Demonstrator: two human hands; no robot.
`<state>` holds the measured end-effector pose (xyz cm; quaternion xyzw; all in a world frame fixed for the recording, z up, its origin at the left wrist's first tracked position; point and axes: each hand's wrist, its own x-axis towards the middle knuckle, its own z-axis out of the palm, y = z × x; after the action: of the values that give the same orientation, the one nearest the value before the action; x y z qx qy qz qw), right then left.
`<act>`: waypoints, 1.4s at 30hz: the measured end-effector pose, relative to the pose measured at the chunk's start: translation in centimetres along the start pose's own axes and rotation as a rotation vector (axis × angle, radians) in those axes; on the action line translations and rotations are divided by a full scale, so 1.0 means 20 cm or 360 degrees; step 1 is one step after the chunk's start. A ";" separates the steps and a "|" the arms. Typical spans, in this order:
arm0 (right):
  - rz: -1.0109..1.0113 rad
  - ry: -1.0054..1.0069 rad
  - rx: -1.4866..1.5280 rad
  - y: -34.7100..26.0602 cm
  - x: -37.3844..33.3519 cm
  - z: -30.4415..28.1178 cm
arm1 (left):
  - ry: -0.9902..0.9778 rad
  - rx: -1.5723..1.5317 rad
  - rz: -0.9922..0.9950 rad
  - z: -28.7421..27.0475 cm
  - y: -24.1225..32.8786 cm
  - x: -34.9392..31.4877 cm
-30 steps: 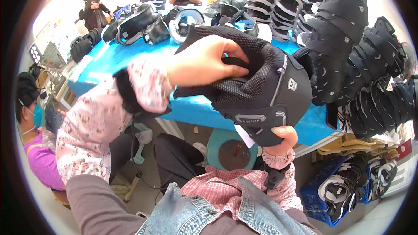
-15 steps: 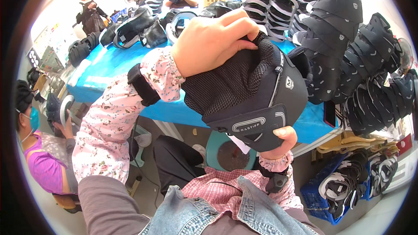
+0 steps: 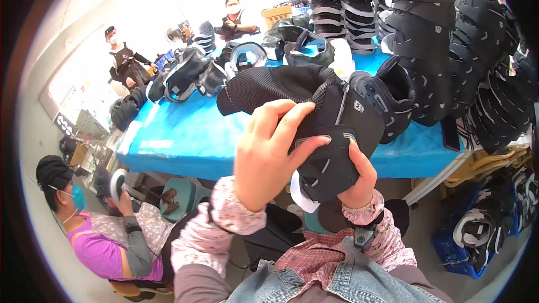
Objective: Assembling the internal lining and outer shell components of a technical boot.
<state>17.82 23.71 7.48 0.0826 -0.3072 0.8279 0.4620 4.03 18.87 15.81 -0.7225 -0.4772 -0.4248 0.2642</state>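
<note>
In front of me, just over the near edge of the blue table, I hold a black padded boot upper (image 3: 331, 165) with a mesh lining and a flap with grey trim. My left hand (image 3: 268, 154) grips it, thumb pressed on the flap and fingertips at the mesh-lined opening. My right hand (image 3: 362, 182) holds its lower right side, thumb on the front and the other fingers hidden behind. A white strip (image 3: 300, 193) hangs from its lower edge. Close behind it on the table stands another black boot upper (image 3: 387, 95).
Tall stacks of black uppers (image 3: 421, 39) rise at the right of the blue table (image 3: 179, 157). More black pieces (image 3: 185, 76) lie at the far left. A blue crate (image 3: 449, 252) stands at the lower right. A masked co-worker (image 3: 106, 235) sits at the left; two people are beyond the table.
My left hand has come down from the upper's far rim to its flap. The upper is tilted differently and sits lower against the table. My right hand keeps its hold. The whole view has shifted.
</note>
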 end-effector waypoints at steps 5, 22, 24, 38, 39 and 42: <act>-0.0062 -0.0013 0.0139 0.04 0.02 0.01 | 0.0100 -0.0202 -0.0163 0.08 -0.06 -0.07; -0.0097 0.0069 -0.0378 -0.08 0.02 -0.01 | -0.0238 -0.0810 -0.0330 0.04 -0.07 0.02; -0.0096 0.0092 -0.0375 -0.08 0.04 0.01 | -0.0194 -0.0695 -0.0207 0.05 -0.07 0.02; 0.0103 0.0045 -0.0797 -0.12 0.02 -0.06 | -0.1017 -0.1513 -0.0911 -0.07 -0.08 0.07; 0.0070 0.0036 -0.0879 -0.13 0.03 -0.06 | -0.1017 -0.1516 -0.0916 -0.07 -0.09 0.07; -0.0036 0.0050 -0.1098 -0.10 0.05 -0.08 | -0.1037 -0.1406 -0.0902 -0.07 -0.12 0.08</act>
<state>19.18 26.02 7.54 -0.0879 -0.5610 0.6712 0.4766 1.70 19.46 17.80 -0.7015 -0.4858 -0.3933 -0.3424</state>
